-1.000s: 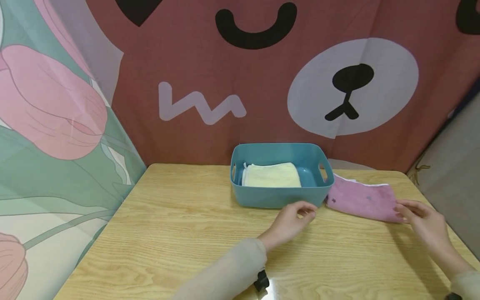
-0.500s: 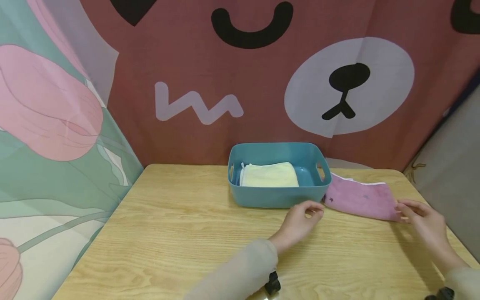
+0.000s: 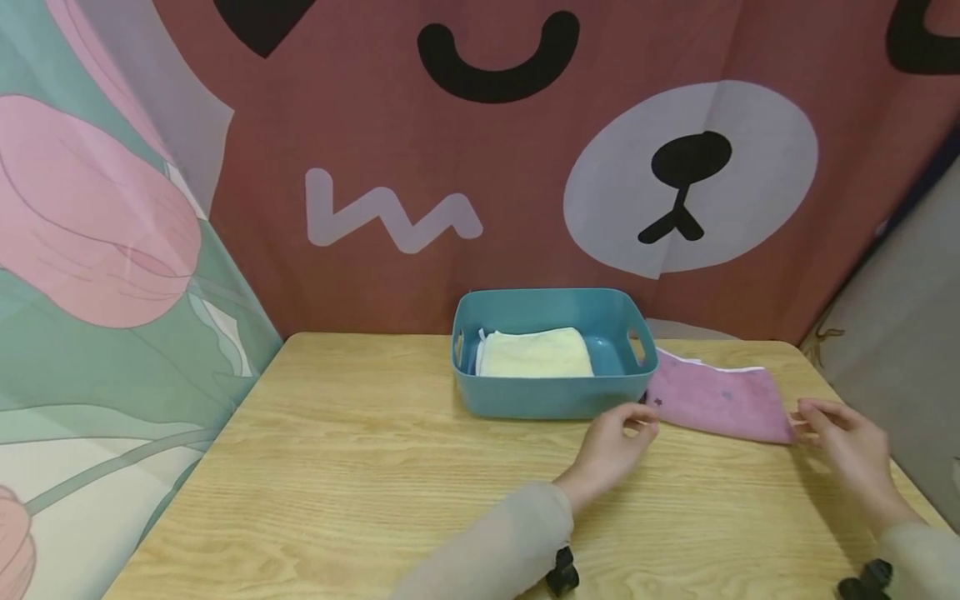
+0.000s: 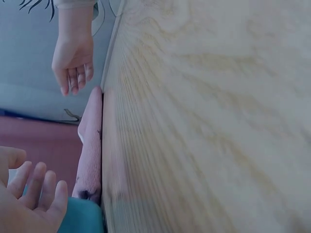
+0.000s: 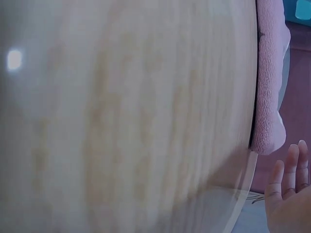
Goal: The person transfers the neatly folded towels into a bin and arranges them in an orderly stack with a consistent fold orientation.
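Observation:
A folded pink towel (image 3: 716, 400) with white edging and small star prints lies flat on the table, its left end beside the teal basket (image 3: 551, 397). My left hand (image 3: 611, 450), fingers loosely bent, hovers by the towel's left front corner, just before the basket. At the towel's right end is my right hand (image 3: 847, 442), its fingertips close to the edge. Both wrist views show loose fingers holding nothing: the left hand (image 4: 31, 194) above the basket's corner, the right hand (image 5: 290, 189) just past the towel's end. Inside the basket lies a folded pale yellow towel (image 3: 536, 354).
The wooden table (image 3: 360, 467) backs onto a reddish-brown curtain (image 3: 375, 292) with a bear's face. A flowered curtain (image 3: 97, 358) hangs at the left, and a grey surface (image 3: 900, 333) stands along the right side.
My left hand has moved right, toward the pink towel's left corner. My right hand's fingertips, which overlapped the towel's right end, now sit just off it. The head view has shifted slightly.

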Motion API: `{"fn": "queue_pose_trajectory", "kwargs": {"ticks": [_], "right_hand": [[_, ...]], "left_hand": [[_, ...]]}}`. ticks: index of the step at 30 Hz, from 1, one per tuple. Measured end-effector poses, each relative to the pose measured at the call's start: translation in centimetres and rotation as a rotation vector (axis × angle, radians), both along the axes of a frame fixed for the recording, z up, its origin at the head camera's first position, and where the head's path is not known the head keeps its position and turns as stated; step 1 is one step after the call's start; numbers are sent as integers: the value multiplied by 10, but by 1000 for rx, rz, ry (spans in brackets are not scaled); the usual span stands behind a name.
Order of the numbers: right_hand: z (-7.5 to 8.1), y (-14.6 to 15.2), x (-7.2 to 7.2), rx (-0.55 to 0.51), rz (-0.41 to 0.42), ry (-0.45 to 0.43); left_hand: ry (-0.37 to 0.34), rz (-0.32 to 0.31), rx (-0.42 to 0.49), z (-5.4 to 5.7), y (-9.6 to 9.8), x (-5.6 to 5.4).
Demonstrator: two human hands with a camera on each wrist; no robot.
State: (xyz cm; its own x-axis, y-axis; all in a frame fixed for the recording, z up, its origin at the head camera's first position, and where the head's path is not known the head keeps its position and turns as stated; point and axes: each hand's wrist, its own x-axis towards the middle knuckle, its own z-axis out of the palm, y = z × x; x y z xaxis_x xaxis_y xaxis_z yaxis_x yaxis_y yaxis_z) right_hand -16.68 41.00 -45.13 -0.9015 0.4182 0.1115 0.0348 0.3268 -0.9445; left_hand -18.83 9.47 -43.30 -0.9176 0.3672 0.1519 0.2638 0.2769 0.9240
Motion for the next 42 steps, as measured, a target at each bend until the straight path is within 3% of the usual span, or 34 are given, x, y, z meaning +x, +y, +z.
{"fn": "queue_pose_trajectory", "kwargs": {"ticks": [10, 17, 29, 34, 42], "right_hand": [[4, -4, -11, -80, 12, 50], [8, -3, -15, -41, 21, 52], [9, -2, -24, -68, -8, 42], [7, -4, -29, -79, -10, 31], [7, -7, -32, 76, -83, -88]], "left_hand": [[8, 27, -5, -3, 17, -4], [37, 58, -4, -5, 33, -9], [20, 119, -28, -5, 62, -15], [15, 118, -79, -2, 76, -17], [110, 150, -238, 5, 97, -22]]}}
